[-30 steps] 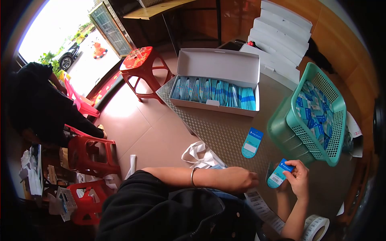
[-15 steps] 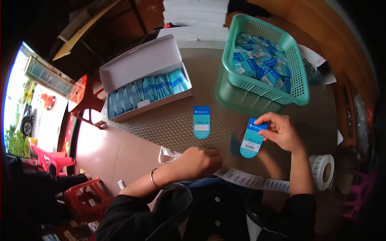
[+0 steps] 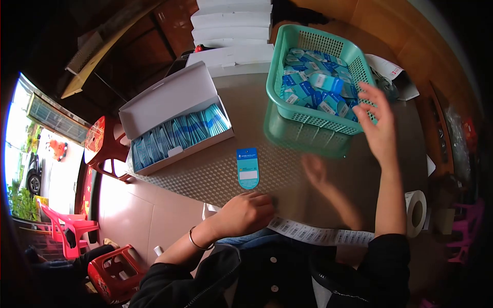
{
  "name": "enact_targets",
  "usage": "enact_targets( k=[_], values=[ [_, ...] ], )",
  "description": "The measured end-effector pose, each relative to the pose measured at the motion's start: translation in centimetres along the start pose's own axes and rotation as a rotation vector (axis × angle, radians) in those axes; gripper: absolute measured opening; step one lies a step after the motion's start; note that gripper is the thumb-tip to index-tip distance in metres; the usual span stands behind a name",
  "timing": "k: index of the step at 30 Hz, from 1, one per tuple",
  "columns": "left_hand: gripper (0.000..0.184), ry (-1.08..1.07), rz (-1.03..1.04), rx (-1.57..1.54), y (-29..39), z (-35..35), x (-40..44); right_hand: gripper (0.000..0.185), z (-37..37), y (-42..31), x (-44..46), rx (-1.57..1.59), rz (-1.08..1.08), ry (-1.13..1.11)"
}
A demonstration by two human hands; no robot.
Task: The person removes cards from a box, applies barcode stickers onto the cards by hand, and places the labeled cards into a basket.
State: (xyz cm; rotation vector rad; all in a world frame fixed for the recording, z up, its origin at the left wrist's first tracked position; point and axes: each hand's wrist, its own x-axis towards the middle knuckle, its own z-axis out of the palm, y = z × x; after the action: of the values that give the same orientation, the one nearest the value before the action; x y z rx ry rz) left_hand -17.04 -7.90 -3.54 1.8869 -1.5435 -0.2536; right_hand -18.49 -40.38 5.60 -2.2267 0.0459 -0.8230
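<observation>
My right hand (image 3: 377,115) is raised at the front right edge of the green basket (image 3: 318,119), its fingers apart and empty. A blurred blue card (image 3: 326,82) is just above the many cards inside the basket. My left hand (image 3: 245,213) rests curled at the near table edge, by the end of a strip of barcode labels (image 3: 321,234); what its fingers hold, if anything, is hidden. Just beyond it a blue card (image 3: 248,168) with a blank white patch lies flat. An open white box (image 3: 187,146) on the left holds a row of upright cards.
White boxes (image 3: 231,57) are stacked at the back of the table (image 3: 246,87). The label roll (image 3: 415,213) is at the right edge. Red stools (image 3: 105,143) and a pink chair (image 3: 72,226) stand on the left, where a person's leg (image 3: 92,256) shows.
My right hand has moved up to the basket and let go of its card, which is now over the pile. My left hand stays near the table edge. The view has turned.
</observation>
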Motion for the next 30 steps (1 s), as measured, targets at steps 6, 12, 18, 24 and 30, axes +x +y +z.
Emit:
enact_targets(
  k=[6, 12, 18, 24, 30],
  values=[
    [0.014, -0.066, 0.065, -0.003, 0.1, 0.3, -0.4, 0.047, 7.4, -1.7, -5.8, -0.014, -0.337, -0.579],
    [0.01, -0.101, 0.034, 0.021, 0.6, 0.0, -0.6, 0.063, 12.8, -1.5, -9.0, -0.12, -0.62, -0.789],
    [0.008, -0.123, -0.006, 0.044, 0.6, -0.1, -0.7, 0.066, 13.2, -0.5, -9.7, -0.231, -0.582, -0.891],
    [0.009, -0.164, -0.051, 0.039, 0.9, -0.8, -0.2, 0.067, 9.5, 0.6, -10.2, -0.291, -0.502, -0.912],
    [0.01, -0.193, -0.042, -0.337, 0.4, -1.3, 1.5, 0.064, 4.6, 2.2, -10.1, -0.315, -0.327, -0.973]
  ],
)
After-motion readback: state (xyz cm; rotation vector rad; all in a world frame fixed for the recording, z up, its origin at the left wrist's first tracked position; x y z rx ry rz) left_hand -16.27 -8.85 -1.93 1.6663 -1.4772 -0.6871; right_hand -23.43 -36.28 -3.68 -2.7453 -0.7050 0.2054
